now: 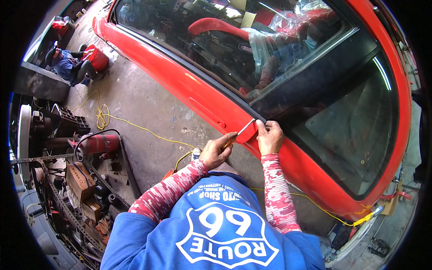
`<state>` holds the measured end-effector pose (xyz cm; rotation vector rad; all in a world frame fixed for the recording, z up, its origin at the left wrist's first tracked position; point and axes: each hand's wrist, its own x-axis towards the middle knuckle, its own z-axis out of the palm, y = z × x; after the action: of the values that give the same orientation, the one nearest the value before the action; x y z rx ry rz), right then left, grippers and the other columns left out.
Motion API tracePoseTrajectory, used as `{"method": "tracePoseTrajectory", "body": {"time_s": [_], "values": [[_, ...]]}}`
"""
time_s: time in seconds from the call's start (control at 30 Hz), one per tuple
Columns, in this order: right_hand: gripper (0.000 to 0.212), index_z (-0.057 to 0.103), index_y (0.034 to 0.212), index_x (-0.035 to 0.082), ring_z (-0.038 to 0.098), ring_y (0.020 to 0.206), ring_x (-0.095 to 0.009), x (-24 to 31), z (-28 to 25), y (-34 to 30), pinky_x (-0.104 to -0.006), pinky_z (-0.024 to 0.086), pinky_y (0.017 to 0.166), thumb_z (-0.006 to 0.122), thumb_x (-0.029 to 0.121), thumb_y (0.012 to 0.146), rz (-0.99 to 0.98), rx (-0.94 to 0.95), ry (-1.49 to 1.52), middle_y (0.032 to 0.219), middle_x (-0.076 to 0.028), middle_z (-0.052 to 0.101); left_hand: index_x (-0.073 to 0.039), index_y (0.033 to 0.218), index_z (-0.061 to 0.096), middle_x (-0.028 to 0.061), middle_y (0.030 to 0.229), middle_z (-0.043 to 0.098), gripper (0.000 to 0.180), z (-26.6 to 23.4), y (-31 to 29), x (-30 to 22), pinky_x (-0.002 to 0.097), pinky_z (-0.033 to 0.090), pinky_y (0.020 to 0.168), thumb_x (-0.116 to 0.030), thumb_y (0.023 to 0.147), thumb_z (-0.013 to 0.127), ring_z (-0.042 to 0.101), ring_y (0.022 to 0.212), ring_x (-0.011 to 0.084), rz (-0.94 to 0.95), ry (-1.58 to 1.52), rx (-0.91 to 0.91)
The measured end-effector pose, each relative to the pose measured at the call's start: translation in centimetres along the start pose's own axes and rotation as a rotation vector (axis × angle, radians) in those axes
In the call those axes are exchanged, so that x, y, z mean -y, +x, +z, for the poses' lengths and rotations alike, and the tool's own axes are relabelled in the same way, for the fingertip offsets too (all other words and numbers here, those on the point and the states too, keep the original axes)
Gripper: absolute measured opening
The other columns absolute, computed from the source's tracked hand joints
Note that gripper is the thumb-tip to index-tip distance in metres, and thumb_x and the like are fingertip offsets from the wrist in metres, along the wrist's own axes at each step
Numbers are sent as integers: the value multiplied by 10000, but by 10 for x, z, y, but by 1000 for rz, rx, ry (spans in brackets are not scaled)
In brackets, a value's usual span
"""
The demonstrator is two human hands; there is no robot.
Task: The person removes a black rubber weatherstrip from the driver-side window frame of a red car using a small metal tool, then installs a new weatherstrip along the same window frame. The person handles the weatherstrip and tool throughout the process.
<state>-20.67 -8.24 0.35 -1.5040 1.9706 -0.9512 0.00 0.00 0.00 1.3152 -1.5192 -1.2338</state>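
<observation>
Atop the red door [202, 101]: black trim [246, 107] — likely light, bendy, best held near its end. Left hand [218, 150] grips slim tool [246, 127]; right hand [271, 137] at that end — pinch unclear.

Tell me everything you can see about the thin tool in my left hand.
The thin tool has a slim, straight, pale shaft that looks like metal and a yellow-orange handle, mostly hidden by the left hand gripping it. It slants up and rightward across the red car panel, its tip near the black window trim and the right hand. Tip contact is unclear.
</observation>
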Motion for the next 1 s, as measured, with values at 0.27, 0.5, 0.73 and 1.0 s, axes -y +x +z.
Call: {"method": "tracePoseTrajectory", "body": {"time_s": [0.27, 0.5, 0.73, 1.0], "values": [[266, 661, 844, 6, 642, 591, -203, 17, -7, -6, -354, 488, 574, 821, 218, 842, -196, -40, -183, 654, -99, 643, -54, 1373, 596, 189, 1070, 749, 432, 7, -1, -2, 363, 562, 871, -63, 942, 593, 744, 1024, 278, 19, 39, -67], [224, 673, 906, 47, 658, 677, -301, 0, -2, -4, -403, 504, 637, 789, 235, 873, -82, 21, 216, 776, -132, 683, -54, 1381, 545, 195, 1116, 735, 434, 10, 3, 7, 394, 562, 865, -136, 956, 572, 734, 1006, 327, -124, -45, -27], [199, 681, 924, 44, 652, 679, -283, -17, 5, -3, -387, 505, 627, 807, 183, 860, -135, -9, 258, 778, -112, 679, -59, 1020, 492, 43, 715, 541, 134, 2, 9, -4, 343, 478, 542, -138, 970, 587, 538, 576, 138, -509, -265, -362], [161, 696, 939, 27, 664, 712, -304, -21, -1, -3, -399, 531, 688, 785, 144, 874, -282, -42, 213, 814, -134, 692, -162, 1261, 676, 121, 1259, 616, 469, -7, 94, -21, 402, 584, 834, -16, 816, 707, 677, 1045, 316, 289, 624, -234]]}}
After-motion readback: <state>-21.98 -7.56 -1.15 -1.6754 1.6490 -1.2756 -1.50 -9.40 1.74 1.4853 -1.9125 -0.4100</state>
